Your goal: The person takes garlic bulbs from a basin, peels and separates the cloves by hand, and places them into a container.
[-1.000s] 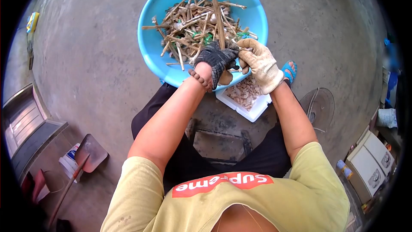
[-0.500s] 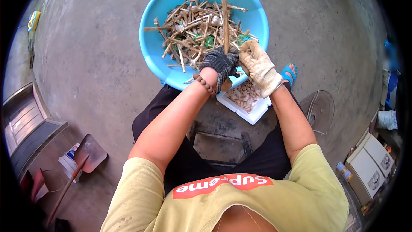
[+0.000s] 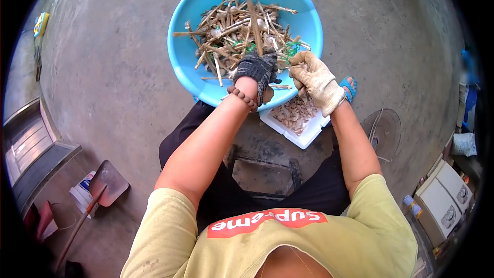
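white box (image 3: 310, 135) partly hidden by blue basin (image 3: 186, 67), right hand's (image 3: 315, 81) contents unclear

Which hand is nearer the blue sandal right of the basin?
Right. The right hand is just beside the sandal; the left hand is farther off, over the near side of the basin.

household work area, concrete floor (image 3: 123, 72), fan (image 3: 387, 129), shovel (image 3: 111, 182)

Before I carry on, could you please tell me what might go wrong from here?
The upright stick at the left hand could catch the tangled stalks in the basin and flick some out. The box shows close by the basin's rim, so a nudge might spill its pale pieces. Anything dropped by the right hand might miss both.
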A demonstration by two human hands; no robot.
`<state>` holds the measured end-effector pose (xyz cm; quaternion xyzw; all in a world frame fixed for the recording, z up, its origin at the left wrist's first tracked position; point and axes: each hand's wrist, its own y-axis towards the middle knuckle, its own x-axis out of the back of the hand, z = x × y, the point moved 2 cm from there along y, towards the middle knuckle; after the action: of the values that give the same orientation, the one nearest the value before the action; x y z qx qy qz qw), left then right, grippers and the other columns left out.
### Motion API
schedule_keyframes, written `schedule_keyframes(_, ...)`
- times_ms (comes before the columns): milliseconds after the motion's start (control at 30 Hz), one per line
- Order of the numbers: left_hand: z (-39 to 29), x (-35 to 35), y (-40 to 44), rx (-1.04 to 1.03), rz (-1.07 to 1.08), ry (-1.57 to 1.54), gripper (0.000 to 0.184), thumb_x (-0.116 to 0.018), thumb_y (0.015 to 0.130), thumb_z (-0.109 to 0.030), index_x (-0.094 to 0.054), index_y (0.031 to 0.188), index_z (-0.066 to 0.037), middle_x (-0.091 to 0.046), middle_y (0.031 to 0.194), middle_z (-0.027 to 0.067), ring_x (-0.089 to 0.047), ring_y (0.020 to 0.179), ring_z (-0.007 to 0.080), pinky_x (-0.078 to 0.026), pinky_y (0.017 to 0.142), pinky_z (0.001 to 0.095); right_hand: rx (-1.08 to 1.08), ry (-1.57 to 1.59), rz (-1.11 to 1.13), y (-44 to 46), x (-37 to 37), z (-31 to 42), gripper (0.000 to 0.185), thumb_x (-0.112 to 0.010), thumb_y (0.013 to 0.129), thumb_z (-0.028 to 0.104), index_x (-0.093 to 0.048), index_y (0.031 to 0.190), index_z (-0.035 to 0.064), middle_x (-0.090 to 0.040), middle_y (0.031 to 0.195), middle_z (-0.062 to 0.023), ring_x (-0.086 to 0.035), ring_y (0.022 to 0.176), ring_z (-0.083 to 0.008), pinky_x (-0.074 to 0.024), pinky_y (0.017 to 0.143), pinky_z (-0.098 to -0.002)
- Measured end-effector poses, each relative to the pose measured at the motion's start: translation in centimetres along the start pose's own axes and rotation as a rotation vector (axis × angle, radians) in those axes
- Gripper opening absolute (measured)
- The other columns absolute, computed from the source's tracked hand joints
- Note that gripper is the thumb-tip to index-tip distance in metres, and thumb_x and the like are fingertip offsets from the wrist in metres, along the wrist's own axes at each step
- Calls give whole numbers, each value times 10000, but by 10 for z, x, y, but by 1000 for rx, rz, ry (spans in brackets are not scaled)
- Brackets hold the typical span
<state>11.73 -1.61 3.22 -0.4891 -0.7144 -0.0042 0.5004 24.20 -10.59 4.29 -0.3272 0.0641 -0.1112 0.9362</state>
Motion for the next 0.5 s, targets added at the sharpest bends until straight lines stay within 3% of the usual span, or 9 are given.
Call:
schedule_keyframes(33,13,-8,4,-6,-120,5,247,-619,627,-141,-551,853,-71,-576,717,108,-573,653,200,-457,559,310,-29,-75,50,-2,2,-2,173,-500,818,94,-463,974,27,-472,647,-20,-442,521,-74,-378,430,-199)
schedule_keyframes(67,34,-25,19,168,-69,-414,190,-572,732,-198,-543,839,-43,-572,697,81,-559,625,168,-443,543,295,-58,-149,101,-5,3,-4,160,-501,813,87,-475,959,30,-470,633,-15,-439,512,-63,-382,430,-206)
schedule_keyframes(100,47,-35,25,258,-175,-708,200,-543,768,-222,-541,840,-36,-574,708,74,-557,632,161,-439,539,292,-57,-237,124,-7,6,-10,139,-481,793,78,-500,920,25,-533,664,-60,-521,556,-146,-435,495,-282)
schedule_keyframes(167,52,-32,21,446,-296,-1165,267,-516,817,-264,-530,912,-15,-583,812,95,-562,681,193,-455,569,310,84,-514,194,-8,12,-31,135,-483,787,93,-509,906,35,-547,685,-75,-535,587,-170,-443,529,-287)
schedule_keyframes(200,60,-37,28,226,-451,-1334,312,-517,826,-262,-505,993,2,-570,890,117,-565,732,218,-477,619,342,229,-791,263,-10,12,-38,132,-486,781,107,-517,893,44,-562,705,-91,-549,619,-195,-451,563,-292)
schedule_keyframes(267,41,-20,13,530,-380,-1616,343,-514,833,-255,-478,1044,13,-558,958,131,-567,770,240,-485,668,357,129,-960,298,-13,18,-64,115,-482,766,106,-524,859,53,-586,784,-132,-571,729,-276,-453,645,-336)
schedule_keyframes(367,31,-12,9,525,-389,-1691,339,-514,833,-249,-479,1044,14,-560,960,134,-568,779,244,-485,675,355,32,-1029,319,-13,18,-84,114,-486,760,98,-533,855,56,-588,799,-139,-572,753,-278,-452,663,-341)
schedule_keyframes(433,29,-9,7,518,-408,-1769,335,-513,832,-244,-479,1044,14,-562,961,138,-568,789,248,-484,681,354,-270,-1037,292,-10,22,-99,156,-500,756,93,-544,902,60,-589,819,-154,-570,784,-290,-452,682,-339)
schedule_keyframes(500,28,-9,6,512,-425,-1848,331,-513,832,-239,-480,1044,14,-564,963,141,-568,799,252,-484,688,353,-236,-1078,332,-13,24,-99,191,-512,748,95,-545,934,64,-589,817,-160,-571,792,-299,-451,699,-343)
